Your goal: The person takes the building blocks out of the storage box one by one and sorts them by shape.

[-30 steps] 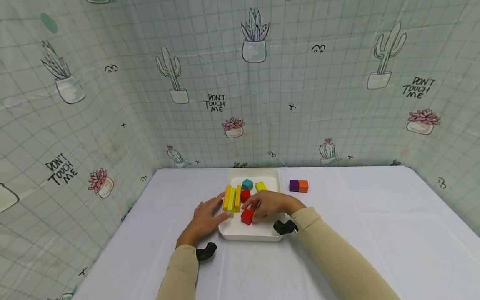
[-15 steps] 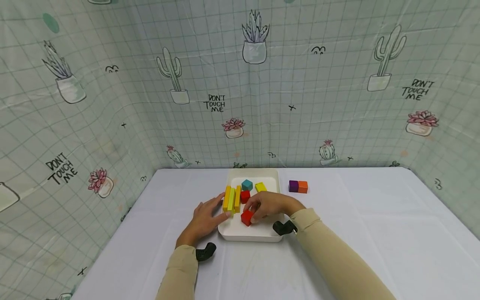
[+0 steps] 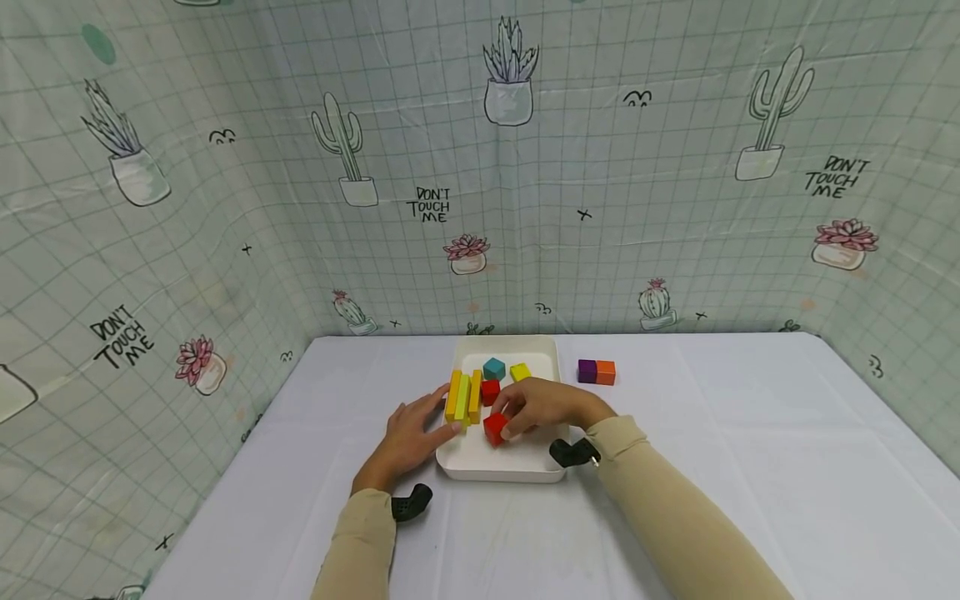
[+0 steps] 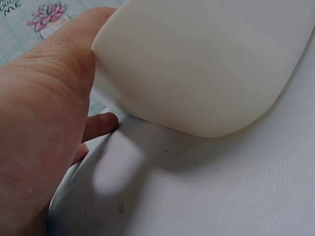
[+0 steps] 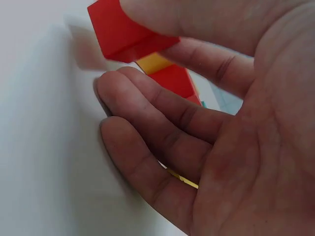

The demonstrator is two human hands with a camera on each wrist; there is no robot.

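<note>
My right hand (image 3: 543, 404) pinches a red cube (image 3: 494, 428) between thumb and index finger, inside a shallow white tray (image 3: 502, 475). In the right wrist view that red cube (image 5: 123, 32) casts a shadow on the tray floor beside it, and the other fingers curve loosely below. My left hand (image 3: 408, 437) holds the tray's left side, thumb over the rim and fingers outside the wall. Just beyond that thumb, three long bars in yellow shades (image 3: 463, 398) stand side by side. A second red cube (image 3: 491, 392) sits against their right side.
Farther back in the tray are a teal block (image 3: 493, 368) and a yellow block (image 3: 520, 372), the latter partly behind my right hand. On the white tabletop (image 3: 712, 433), right of the tray, a purple cube (image 3: 587, 372) and an orange cube (image 3: 605, 372) stand together.
The right thumb and index finger have closed on the near red cube, and it has risen slightly. The left hand and the other blocks have stayed put.
</note>
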